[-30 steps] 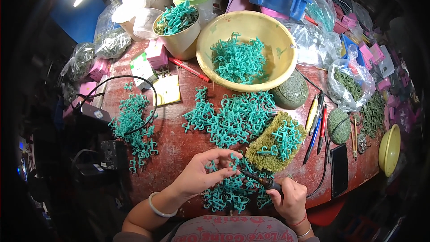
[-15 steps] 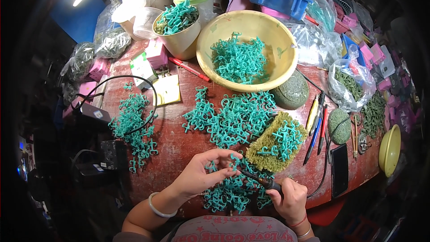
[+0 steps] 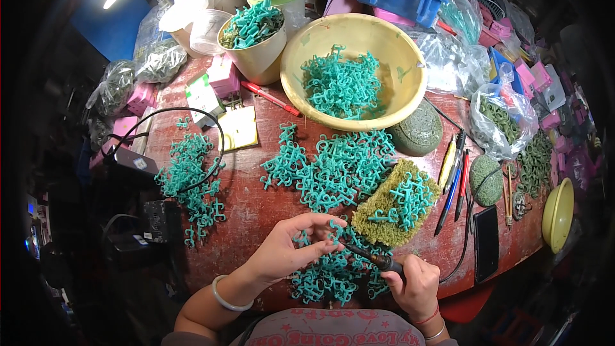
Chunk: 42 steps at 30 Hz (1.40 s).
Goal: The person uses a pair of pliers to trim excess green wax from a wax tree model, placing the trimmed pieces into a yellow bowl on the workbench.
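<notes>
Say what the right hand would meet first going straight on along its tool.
Probably the small teal piece held by the left hand, at or near the tip of the tool; depth is unclear.

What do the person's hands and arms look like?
Both hands are gloveless. The left hand has a thick, pale bangle at its wrist; the right hand has a red string and a thin, pale bracelet. Greyish sleeves show at the bottom.

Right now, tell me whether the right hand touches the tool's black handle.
Touching: the head view shows the right hand closed around the black handle.
</notes>
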### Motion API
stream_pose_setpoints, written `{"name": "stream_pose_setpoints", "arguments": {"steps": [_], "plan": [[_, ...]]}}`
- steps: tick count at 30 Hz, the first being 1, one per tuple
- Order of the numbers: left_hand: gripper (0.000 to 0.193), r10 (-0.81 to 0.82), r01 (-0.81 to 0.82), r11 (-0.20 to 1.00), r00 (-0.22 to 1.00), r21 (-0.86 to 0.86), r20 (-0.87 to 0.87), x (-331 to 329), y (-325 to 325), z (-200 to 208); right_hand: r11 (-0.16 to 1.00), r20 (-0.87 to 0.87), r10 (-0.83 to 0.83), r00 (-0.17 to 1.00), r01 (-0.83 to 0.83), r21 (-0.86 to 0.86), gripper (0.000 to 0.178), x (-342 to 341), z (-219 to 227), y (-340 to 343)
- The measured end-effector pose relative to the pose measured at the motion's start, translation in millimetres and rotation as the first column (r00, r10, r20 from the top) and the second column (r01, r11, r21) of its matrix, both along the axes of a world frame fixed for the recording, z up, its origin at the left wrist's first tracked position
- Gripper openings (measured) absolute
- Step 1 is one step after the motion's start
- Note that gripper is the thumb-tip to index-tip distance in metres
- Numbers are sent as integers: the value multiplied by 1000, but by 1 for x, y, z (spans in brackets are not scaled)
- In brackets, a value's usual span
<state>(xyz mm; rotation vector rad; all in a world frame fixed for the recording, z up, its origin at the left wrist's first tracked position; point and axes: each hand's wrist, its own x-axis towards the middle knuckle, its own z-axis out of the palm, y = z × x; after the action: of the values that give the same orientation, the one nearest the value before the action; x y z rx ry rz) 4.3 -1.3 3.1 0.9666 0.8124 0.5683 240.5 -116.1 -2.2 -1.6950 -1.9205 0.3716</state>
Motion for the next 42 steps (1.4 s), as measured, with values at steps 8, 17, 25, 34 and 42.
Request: {"name": "stream_pose_setpoints", "arguments": {"steps": [8, 17, 25, 34, 42], "plan": [[38, 5, -5, 1000, 1000, 2, -10, 1, 0, 2, 1000, 12, 7, 1000, -7, -5, 39, 0, 0, 0], [38, -13, 13, 1000, 1000, -6, -3, -1, 2, 2, 999, -8, -45, 999, 45, 27, 41, 7, 7, -7], [35, -41, 42, 999, 999, 25, -2, -2, 1, -1, 975, 261, -187, 947, 212, -71, 50, 31, 15, -24], [36, -20, 20, 999, 1000, 47, 0, -1, 1, -2, 999, -64, -49, 997, 49, 2, 45, 3, 5, -8], [40, 0, -1, 998, 1000, -59, -15, 1, 1, 5, 1000, -51, -13, 999, 11, -21, 42, 2, 0, -4]]}}
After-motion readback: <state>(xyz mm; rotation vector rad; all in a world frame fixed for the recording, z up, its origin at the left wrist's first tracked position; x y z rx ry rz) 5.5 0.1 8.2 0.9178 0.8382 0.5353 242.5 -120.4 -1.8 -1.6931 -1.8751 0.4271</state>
